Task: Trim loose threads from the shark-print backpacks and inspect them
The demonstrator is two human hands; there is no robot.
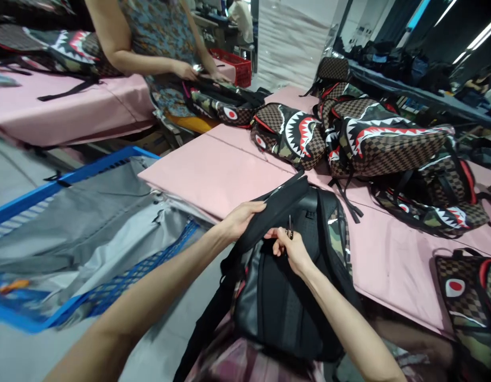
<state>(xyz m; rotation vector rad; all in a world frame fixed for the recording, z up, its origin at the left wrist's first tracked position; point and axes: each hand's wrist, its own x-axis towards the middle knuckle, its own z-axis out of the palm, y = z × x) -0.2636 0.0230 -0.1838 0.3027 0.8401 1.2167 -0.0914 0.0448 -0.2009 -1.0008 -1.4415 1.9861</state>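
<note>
The black backpack stands upright against the near edge of the pink desk, back panel facing the camera, its lower end resting on plaid cloth; one padded shoulder strap is lifted off its top and slants up over the desk edge. The left hand sits at the backpack's upper left corner, its grip clenched around the strap from below; the right hand is just right of it, above the back panel, its grip pinched on a small metal tool whose tip points up and touches the strap's underside; what kind of tool cannot be told.

Beyond the backpack, farther across the desk, lies a pile of checkered shark-mouth backpacks; another one lies to the backpack's right at the desk's near edge. Left of the backpack stands a blue crate lined with grey fabric. Far behind the backpack and to its left, a co-worker in a patterned top has both hands on an open shark-mouth bag; a red basket stands just behind that bag.
</note>
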